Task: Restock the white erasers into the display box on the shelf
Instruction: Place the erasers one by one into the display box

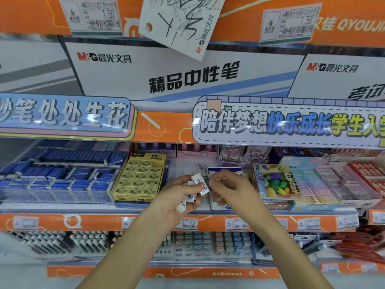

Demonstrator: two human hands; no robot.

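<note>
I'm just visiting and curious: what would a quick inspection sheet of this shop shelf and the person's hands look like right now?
Surface: a white shelf with an orange price-label strip along its front edge.
Job's things: several white erasers bunched in the left hand; a white and blue display box sits behind the right hand, and its fill cannot be judged.
Clutter: a yellow 2B eraser box left of the hands; blue erasers further left; a colourful fruit eraser box on the right.
Grippers: left hand closed around the erasers; right hand's fingers curled at the box, contents hidden.
Cables: nothing seen.
Surroundings: banner signs above, a scribbled test card hanging, pens on the shelf below.
</note>
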